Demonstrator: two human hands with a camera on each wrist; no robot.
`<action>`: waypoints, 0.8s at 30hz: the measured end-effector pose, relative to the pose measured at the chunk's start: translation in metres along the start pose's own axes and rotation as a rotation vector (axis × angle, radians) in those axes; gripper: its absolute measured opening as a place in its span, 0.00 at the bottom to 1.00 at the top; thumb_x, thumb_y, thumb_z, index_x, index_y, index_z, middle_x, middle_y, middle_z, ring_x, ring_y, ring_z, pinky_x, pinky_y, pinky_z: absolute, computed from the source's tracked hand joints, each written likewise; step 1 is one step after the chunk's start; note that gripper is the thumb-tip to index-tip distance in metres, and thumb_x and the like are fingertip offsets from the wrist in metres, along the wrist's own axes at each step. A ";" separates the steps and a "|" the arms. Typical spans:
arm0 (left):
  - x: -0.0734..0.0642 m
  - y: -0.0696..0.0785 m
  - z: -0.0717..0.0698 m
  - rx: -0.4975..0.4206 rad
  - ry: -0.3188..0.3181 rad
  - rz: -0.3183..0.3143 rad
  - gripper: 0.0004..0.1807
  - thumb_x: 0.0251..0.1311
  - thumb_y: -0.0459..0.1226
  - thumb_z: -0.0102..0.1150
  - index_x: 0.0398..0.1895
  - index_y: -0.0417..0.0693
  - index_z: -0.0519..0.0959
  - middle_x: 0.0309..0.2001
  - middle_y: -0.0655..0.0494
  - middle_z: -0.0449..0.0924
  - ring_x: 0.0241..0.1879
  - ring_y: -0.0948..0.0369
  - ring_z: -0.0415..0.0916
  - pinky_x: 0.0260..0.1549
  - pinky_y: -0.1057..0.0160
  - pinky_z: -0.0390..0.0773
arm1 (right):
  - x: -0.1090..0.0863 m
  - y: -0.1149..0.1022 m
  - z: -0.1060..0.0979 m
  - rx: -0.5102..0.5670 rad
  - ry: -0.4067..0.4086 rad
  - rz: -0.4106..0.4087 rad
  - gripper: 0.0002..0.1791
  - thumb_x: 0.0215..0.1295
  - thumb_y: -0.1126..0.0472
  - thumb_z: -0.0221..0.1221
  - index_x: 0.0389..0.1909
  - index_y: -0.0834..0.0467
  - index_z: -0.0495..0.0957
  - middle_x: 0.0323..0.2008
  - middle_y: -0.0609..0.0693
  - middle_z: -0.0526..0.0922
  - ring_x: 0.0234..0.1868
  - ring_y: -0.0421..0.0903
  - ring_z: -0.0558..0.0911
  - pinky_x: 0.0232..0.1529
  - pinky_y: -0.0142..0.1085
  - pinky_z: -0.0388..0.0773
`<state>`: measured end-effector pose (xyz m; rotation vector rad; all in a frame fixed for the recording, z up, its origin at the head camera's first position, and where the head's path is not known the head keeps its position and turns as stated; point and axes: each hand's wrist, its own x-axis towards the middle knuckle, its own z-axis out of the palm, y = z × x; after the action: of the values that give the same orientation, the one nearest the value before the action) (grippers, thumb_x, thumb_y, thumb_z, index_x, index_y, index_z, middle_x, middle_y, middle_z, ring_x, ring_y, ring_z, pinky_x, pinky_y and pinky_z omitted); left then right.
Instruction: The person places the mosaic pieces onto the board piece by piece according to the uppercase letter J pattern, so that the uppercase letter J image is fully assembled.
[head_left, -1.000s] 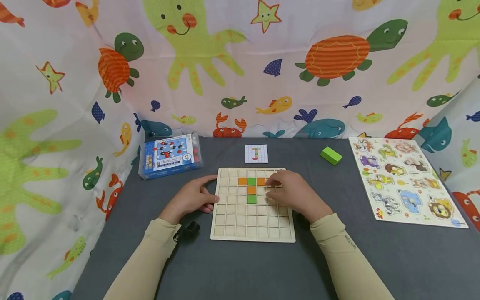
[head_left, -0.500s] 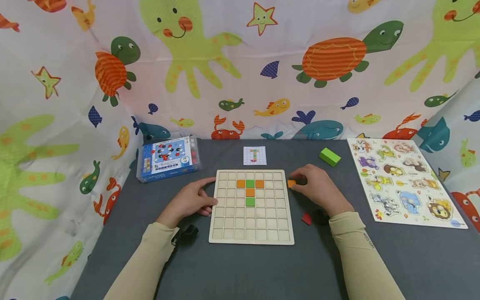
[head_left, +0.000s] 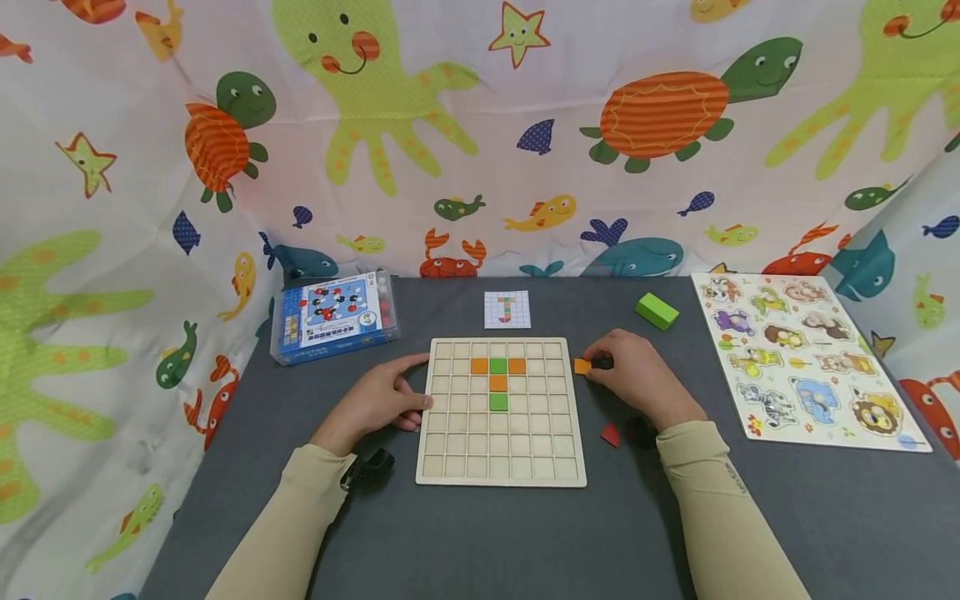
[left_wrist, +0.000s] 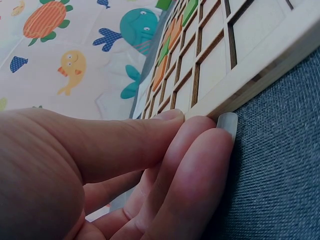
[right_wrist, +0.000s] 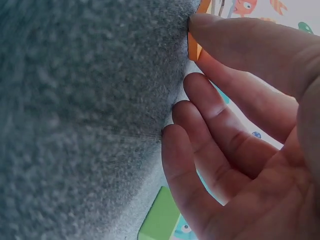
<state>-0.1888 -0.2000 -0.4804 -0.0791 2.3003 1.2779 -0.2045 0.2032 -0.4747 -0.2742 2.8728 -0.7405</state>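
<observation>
A pale wooden grid board (head_left: 501, 471) lies flat on the table. In its upper cells sit orange and green square tiles in a T shape, such as the green tile (head_left: 498, 402) at the bottom of the stem. My left hand (head_left: 378, 398) holds the board's left edge between thumb and fingers; the left wrist view shows the thumb (left_wrist: 135, 142) at the rim. Just off the board's right edge, my right hand (head_left: 641, 375) pinches an orange tile (head_left: 582, 366) by thumb and index finger. In the right wrist view the other fingers are loosely bent, holding nothing.
A red piece (head_left: 611, 434) lies right of the board, near my right wrist. Behind the board is a small pattern card (head_left: 507, 310). A green block (head_left: 657, 311) and an animal puzzle board (head_left: 810, 358) lie right; a blue boxed set (head_left: 335, 318) lies left.
My right hand has moved right from the board's rightmost orange tile, which stays in its cell, to another orange tile on the table. The red piece has come into view. My left hand keeps its place.
</observation>
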 end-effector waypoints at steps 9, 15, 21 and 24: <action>0.000 -0.001 0.000 0.004 0.003 0.010 0.44 0.67 0.38 0.76 0.84 0.62 0.66 0.36 0.44 0.85 0.28 0.56 0.88 0.31 0.59 0.92 | -0.006 -0.015 -0.007 0.015 -0.018 0.006 0.14 0.72 0.58 0.70 0.54 0.58 0.90 0.53 0.58 0.86 0.55 0.56 0.83 0.61 0.57 0.84; 0.000 -0.001 -0.001 0.007 0.004 0.003 0.44 0.66 0.38 0.76 0.84 0.62 0.66 0.37 0.44 0.85 0.28 0.56 0.88 0.31 0.60 0.91 | -0.011 -0.042 0.000 0.002 -0.030 -0.080 0.13 0.70 0.57 0.72 0.51 0.56 0.90 0.49 0.55 0.87 0.51 0.54 0.84 0.57 0.54 0.86; 0.001 -0.002 -0.001 -0.005 0.002 0.007 0.45 0.66 0.38 0.76 0.84 0.63 0.66 0.37 0.44 0.85 0.28 0.56 0.88 0.31 0.59 0.92 | -0.014 -0.068 0.017 -0.012 -0.046 -0.185 0.10 0.67 0.58 0.74 0.47 0.55 0.91 0.45 0.50 0.88 0.48 0.50 0.83 0.55 0.49 0.86; 0.001 -0.002 -0.001 -0.006 -0.001 0.007 0.45 0.66 0.39 0.77 0.84 0.64 0.66 0.37 0.44 0.85 0.28 0.56 0.88 0.31 0.59 0.92 | -0.017 -0.078 0.025 -0.021 -0.052 -0.243 0.09 0.65 0.59 0.75 0.44 0.55 0.91 0.44 0.48 0.88 0.48 0.48 0.83 0.56 0.47 0.85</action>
<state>-0.1889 -0.2015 -0.4823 -0.0722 2.2980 1.2881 -0.1721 0.1280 -0.4563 -0.6449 2.8301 -0.7301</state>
